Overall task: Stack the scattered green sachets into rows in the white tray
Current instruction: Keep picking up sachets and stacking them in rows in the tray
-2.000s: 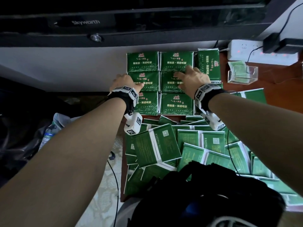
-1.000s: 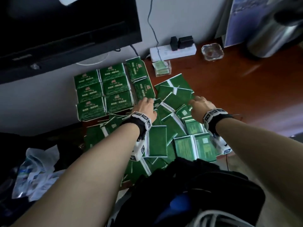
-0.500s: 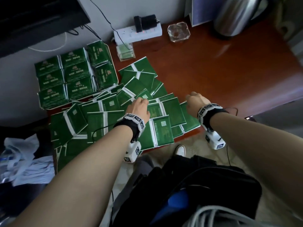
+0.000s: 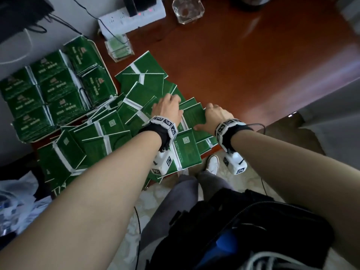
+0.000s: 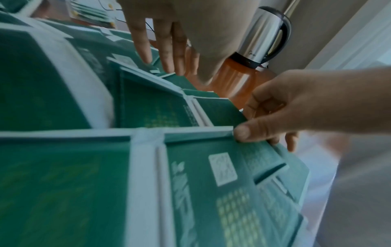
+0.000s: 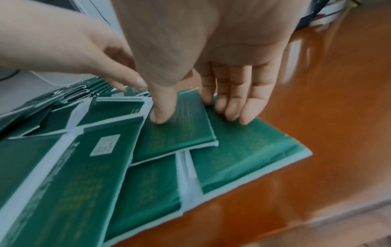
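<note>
Honestly the green sachets (image 4: 136,121) are lying scattered on the desk beside the white tray (image 4: 101,55). Right hand (image 4: 215,115) is pinching one by its edge, left hand (image 4: 168,108) is resting flat, fingers spread. They're looking light, floppy and slick, so edge grabs are working best.

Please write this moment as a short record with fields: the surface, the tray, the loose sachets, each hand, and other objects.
surface: reddish-brown wooden table
white tray: far left, holds green sachets stacked in rows
loose sachets: overlapping pile beside the tray, reaching the table's near edge
left hand: on the pile, straight fingers touching sachets
right hand: thumb on top of one sachet, fingers at its far edge
other objects: power strip, glass ashtray, small clear holder, steel kettle
</note>
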`<state>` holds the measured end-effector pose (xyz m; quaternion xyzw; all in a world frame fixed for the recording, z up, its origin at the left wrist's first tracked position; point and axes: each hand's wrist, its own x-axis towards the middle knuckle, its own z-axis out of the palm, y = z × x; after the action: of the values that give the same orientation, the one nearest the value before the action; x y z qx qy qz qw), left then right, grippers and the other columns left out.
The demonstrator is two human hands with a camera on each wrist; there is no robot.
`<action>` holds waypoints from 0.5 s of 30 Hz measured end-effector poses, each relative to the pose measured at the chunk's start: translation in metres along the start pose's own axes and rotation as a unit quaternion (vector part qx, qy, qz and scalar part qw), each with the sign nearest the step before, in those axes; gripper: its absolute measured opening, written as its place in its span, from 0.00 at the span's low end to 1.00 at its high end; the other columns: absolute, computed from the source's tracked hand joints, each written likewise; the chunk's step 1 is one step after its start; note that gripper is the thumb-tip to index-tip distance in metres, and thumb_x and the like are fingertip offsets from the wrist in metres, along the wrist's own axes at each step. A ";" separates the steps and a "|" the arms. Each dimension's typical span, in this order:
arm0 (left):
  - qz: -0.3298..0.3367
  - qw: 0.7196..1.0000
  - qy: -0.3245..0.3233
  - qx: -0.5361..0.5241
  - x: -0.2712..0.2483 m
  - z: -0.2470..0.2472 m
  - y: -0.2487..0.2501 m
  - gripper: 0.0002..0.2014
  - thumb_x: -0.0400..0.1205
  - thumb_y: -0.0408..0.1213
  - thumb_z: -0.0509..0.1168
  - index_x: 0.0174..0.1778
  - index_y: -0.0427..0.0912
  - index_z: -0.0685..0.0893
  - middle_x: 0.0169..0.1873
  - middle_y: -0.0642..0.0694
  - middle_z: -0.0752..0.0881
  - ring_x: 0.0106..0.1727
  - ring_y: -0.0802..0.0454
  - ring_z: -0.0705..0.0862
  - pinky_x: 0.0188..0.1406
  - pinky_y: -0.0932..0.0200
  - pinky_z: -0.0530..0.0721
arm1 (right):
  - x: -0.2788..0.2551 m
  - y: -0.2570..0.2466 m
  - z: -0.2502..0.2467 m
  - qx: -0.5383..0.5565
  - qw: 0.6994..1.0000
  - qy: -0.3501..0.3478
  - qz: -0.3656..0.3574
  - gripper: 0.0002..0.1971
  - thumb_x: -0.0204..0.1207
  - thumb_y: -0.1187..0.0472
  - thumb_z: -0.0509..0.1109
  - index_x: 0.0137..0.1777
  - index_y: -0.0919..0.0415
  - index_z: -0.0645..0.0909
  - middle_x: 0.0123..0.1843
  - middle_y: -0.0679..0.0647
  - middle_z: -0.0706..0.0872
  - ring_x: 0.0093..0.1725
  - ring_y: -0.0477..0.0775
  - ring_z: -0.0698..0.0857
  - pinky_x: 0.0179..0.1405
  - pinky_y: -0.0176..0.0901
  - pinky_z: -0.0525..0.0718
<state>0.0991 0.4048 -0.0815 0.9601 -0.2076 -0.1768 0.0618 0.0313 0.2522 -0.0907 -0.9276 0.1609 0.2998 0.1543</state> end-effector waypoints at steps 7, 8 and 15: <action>-0.042 0.988 -0.097 -0.111 0.053 0.006 0.005 0.13 0.82 0.43 0.71 0.61 0.45 0.82 0.56 0.46 0.87 0.58 0.45 0.85 0.57 0.51 0.84 | 0.006 -0.006 0.011 0.054 0.997 0.003 0.053 0.39 0.70 0.43 0.80 0.73 0.63 0.67 0.66 0.60 0.76 0.63 0.63 0.81 0.55 0.55 0.83; -0.044 0.985 -0.112 -0.123 0.057 0.005 0.004 0.10 0.82 0.42 0.71 0.58 0.45 0.84 0.54 0.47 0.88 0.56 0.46 0.86 0.55 0.53 0.85 | 0.007 -0.006 0.010 0.061 0.997 0.002 0.056 0.39 0.69 0.43 0.80 0.72 0.63 0.68 0.65 0.60 0.76 0.62 0.63 0.81 0.55 0.55 0.84; -0.024 0.978 -0.139 -0.154 0.076 -0.015 0.001 0.06 0.83 0.39 0.69 0.52 0.43 0.88 0.54 0.44 0.89 0.56 0.45 0.85 0.52 0.59 0.80 | 0.015 0.000 -0.005 0.097 0.994 0.000 0.059 0.25 0.75 0.49 0.78 0.63 0.63 0.74 0.58 0.60 0.83 0.52 0.62 0.83 0.44 0.50 0.82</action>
<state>0.1696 0.3729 -0.0910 0.9097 -0.1617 -0.3401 0.1754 0.0454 0.2471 -0.0962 -0.8972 0.2440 0.2913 0.2251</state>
